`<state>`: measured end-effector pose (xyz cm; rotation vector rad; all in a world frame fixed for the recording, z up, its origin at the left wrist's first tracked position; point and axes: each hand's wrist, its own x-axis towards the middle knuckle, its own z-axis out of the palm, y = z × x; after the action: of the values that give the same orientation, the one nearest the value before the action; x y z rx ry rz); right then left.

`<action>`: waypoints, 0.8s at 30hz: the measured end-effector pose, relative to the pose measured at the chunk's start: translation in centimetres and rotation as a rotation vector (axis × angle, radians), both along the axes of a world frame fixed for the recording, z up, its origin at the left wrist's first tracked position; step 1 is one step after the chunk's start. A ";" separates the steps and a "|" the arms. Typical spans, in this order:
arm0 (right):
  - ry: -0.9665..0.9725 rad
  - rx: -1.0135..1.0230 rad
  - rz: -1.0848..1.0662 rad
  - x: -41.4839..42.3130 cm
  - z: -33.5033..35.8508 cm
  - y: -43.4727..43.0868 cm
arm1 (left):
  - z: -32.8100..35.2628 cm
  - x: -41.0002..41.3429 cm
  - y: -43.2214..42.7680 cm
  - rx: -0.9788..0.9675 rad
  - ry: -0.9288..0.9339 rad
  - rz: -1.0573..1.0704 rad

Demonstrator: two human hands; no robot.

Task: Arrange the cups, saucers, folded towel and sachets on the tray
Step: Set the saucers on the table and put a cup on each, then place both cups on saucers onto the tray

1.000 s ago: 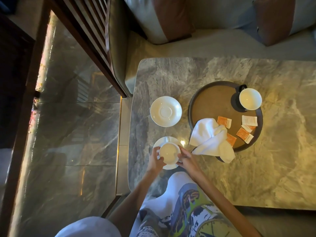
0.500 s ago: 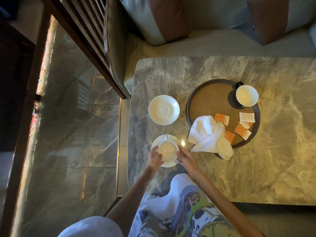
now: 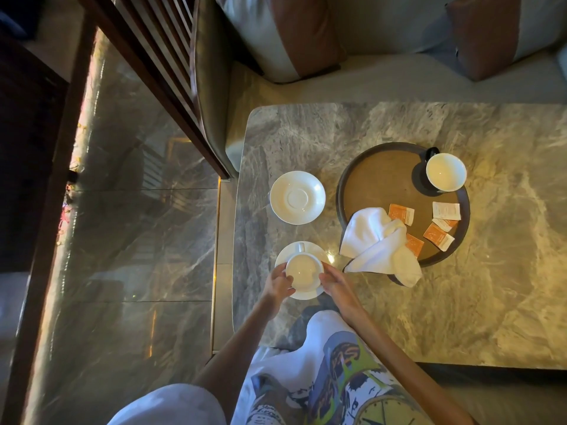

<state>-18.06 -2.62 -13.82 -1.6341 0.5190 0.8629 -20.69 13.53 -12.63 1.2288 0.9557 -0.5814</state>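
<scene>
Our left hand (image 3: 277,285) and right hand (image 3: 336,283) curl their fingers round a white cup (image 3: 303,269) on its saucer (image 3: 316,248), near-left on the marble table (image 3: 491,286). Beyond lies a bare saucer (image 3: 297,197). Right of it, the tray (image 3: 377,179) carries a second cup (image 3: 445,171), sachets (image 3: 435,236) and a towel (image 3: 374,237) draped over its near rim.

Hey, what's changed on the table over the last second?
Nothing visibly changed. The left hand and right hand still hold the cup on the saucer. The spare saucer, tray, towel, sachets and second cup lie as before.
</scene>
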 end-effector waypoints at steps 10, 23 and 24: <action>0.012 0.017 0.036 0.1 0.1 -0.1 | 1.3 0.2 0.0 -0.004 -0.021 -0.017; -0.403 -0.349 -0.166 12.5 7.6 -13.4 | 5.3 13.8 -3.8 0.955 -0.210 -0.571; -0.471 -0.402 -0.171 15.2 8.2 -15.3 | 5.8 16.6 -5.4 0.975 -0.262 -0.577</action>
<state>-2.89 -17.96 -5.61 -2.0450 0.5069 0.2332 -4.05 8.14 -6.79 2.4344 0.6434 -0.3636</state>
